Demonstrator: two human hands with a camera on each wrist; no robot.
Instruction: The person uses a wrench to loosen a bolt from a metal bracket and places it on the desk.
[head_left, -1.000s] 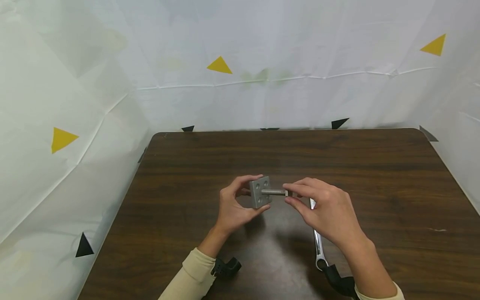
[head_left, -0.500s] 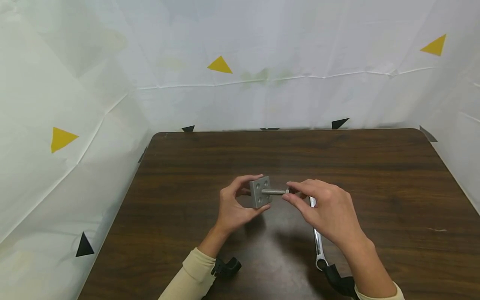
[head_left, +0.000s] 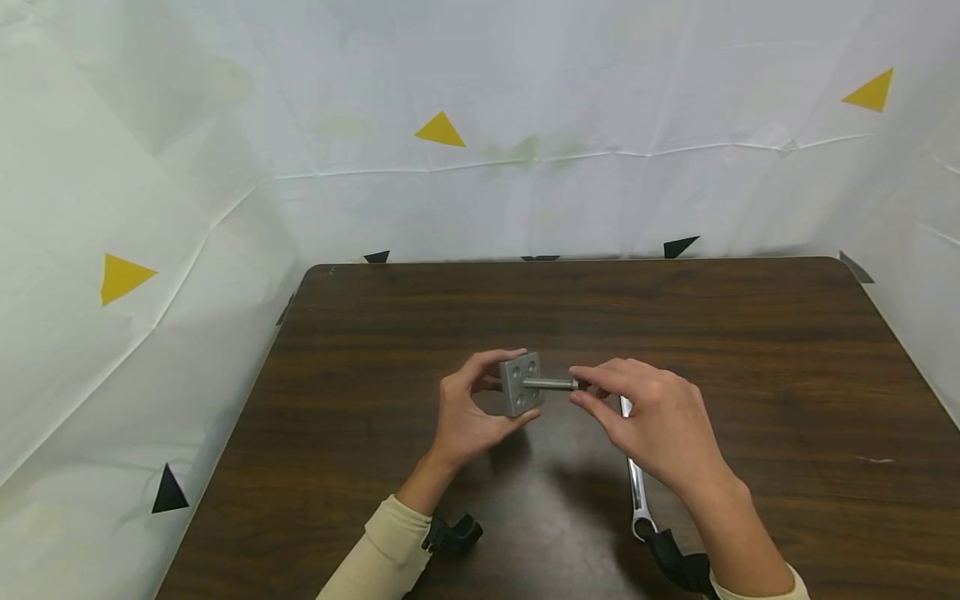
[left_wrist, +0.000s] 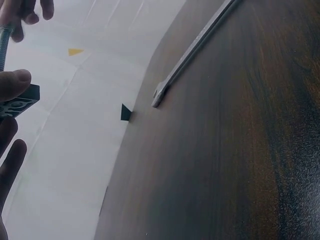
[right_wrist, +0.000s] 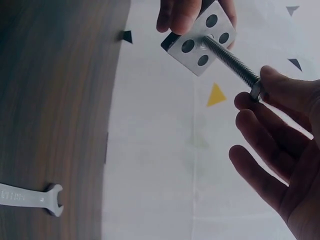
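So the bolt (head_left: 550, 384) is already started in the middle hole of the block (head_left: 521, 383), sticking out sideways toward 3 o'clock, and from the amount of thread showing in the right wrist view I'd guess it's only partly in, with a fair bit of turning left (can't see the far side of the block, so can't say whether it pokes through). The left hand (head_left: 467, 412) grips the block by its edges, thumb on the near edge and fingers curled over the top, holding it up off the table (head_left: 750, 333) about dead centre. The right hand (head_left: 654, 421) pinches the bolt's head end between thumb and fingertip, with the other fingers loosely spread and holding nothing. The four outer holes in the block look empty. A wrench (head_left: 636, 479) lies on the table at roughly 5 o'clock from the block, partly under the right hand, untouched. Nothing sits between the hands or blocks the bolt. White sheets with yellow and black triangles wall in the table; black wrist mounts show near the bottom edge.
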